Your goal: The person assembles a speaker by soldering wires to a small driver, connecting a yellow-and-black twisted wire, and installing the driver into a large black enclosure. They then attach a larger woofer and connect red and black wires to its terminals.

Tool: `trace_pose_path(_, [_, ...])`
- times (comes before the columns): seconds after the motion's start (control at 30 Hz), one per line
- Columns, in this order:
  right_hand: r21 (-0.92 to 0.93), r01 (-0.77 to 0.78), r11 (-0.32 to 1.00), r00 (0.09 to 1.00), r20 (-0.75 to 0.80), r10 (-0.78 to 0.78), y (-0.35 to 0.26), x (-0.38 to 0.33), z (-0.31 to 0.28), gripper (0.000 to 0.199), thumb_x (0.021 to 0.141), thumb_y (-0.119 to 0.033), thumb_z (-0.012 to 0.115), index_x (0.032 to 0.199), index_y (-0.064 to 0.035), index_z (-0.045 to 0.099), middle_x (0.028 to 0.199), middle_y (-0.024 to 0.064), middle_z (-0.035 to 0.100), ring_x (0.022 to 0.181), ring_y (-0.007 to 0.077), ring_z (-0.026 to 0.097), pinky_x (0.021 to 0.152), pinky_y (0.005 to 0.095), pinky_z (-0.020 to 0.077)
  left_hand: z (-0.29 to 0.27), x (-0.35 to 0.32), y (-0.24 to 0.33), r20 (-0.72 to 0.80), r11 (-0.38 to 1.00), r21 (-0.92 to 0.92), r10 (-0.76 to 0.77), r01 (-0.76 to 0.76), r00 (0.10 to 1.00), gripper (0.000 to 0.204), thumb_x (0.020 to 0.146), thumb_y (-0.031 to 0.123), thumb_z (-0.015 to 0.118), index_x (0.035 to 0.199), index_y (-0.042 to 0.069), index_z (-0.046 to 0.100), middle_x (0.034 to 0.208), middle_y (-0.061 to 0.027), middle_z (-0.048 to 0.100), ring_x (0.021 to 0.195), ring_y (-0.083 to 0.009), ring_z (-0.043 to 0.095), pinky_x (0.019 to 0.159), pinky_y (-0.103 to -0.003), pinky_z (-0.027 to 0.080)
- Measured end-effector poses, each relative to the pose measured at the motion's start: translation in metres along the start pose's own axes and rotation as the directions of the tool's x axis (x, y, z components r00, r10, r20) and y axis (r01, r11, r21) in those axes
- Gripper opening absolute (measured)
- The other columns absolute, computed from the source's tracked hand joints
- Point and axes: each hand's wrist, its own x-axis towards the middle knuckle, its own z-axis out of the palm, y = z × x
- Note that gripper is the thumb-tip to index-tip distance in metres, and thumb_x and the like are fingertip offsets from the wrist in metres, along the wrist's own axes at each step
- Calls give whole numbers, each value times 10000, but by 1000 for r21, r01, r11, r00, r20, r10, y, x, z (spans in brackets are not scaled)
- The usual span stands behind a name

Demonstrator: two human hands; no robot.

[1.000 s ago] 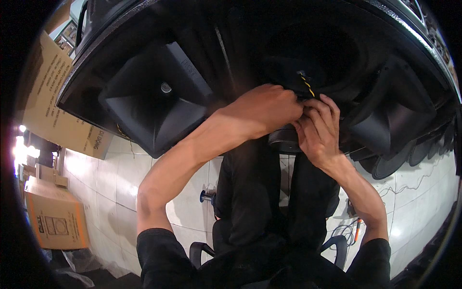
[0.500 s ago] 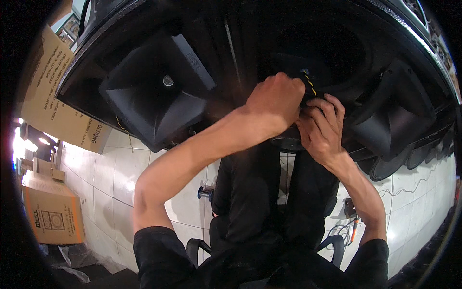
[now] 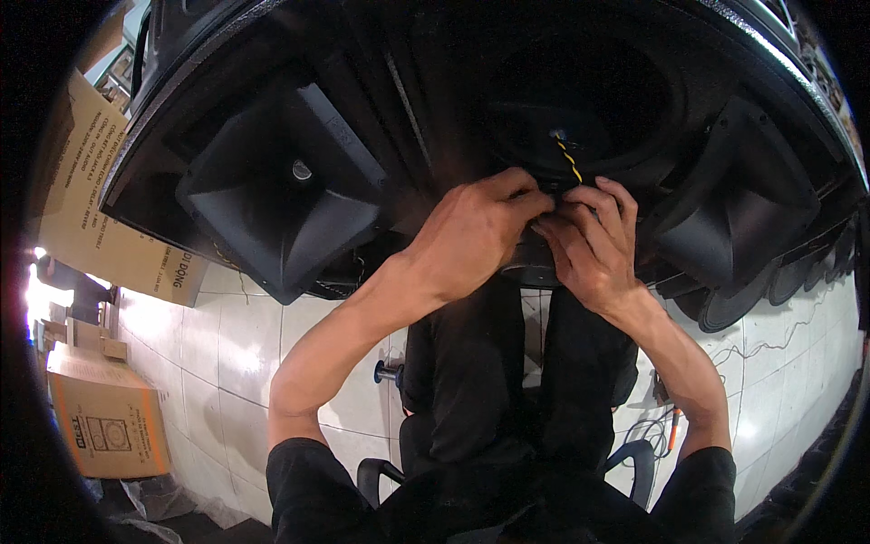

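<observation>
A twisted yellow-and-black wire [image 3: 569, 158] comes out of the dark round opening of a black speaker cabinet [image 3: 426, 36] and runs down to my fingertips. My right hand [image 3: 594, 240] is closed around its lower end, fingers bent. Close against it, my left hand [image 3: 480, 227] pinches thumb and forefinger together; what lies between them is too dark and hidden to make out. A square black horn [image 3: 281, 195] with a round silvery centre sits in the cabinet to the left. Another black horn [image 3: 739, 199] is to the right.
Cardboard boxes stand at the left, a tall one [image 3: 113, 199] and a lower one [image 3: 109, 412]. A dark spool [image 3: 388, 373] lies on the tiled floor by my leg. An orange-handled tool [image 3: 673, 428] and cables lie at the right. Round black parts [image 3: 725, 310] line the cabinet's right side.
My left hand has come down and leftward, turning from a raised fist to a pinch beside my right fingers. My right hand has shifted slightly left. The view has moved a little.
</observation>
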Motion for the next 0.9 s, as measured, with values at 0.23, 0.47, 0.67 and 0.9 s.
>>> trace_pose_path(0.23, [5, -45, 999, 999, 16, 45, -3, 1, -1, 166, 665, 5, 814, 790, 10, 704, 879, 85, 672, 1024, 246, 611, 1034, 497, 398, 6, -2, -14, 100, 995, 103, -12, 1, 995, 350, 781, -57, 667, 1119, 25, 701, 1049, -147, 627, 887, -337, 699, 770, -395, 588])
trace_pose_path(0.47, [-4, -23, 1000, 1000, 11, 23, -1, -2, 1, 141, 688, -28, 729, 825, -2, 706, 902, 103, 634, 1042, 254, 587, 1036, 520, 388, 0, 4, -5, 188, 964, 266, -52, 0, 981, 302, 839, 14, 629, 1134, 47, 683, 1052, -143, 615, 863, -324, 704, 738, -406, 581])
trace_pose_path(0.67, [1, -19, 1000, 1000, 10, 19, -2, -1, 2, 132, 684, -29, 735, 799, 11, 684, 897, 110, 632, 1041, 258, 587, 1028, 526, 392, 1, 9, -2, 234, 937, 349, -120, 31, 965, 277, 852, 29, 605, 1123, 31, 665, 1107, -139, 607, 878, -331, 708, 748, -412, 586])
trace_pose_path(0.9, [0, -47, 999, 999, 22, 47, -4, -1, 1, 178, 644, 0, 801, 785, 14, 693, 892, 104, 652, 1036, 257, 600, 1031, 514, 403, 0, 16, 11, 328, 896, 441, -209, 46, 921, 252, 857, 43, 602, 1100, -27, 614, 1240, -189, 582, 896, -352, 712, 757, -432, 587])
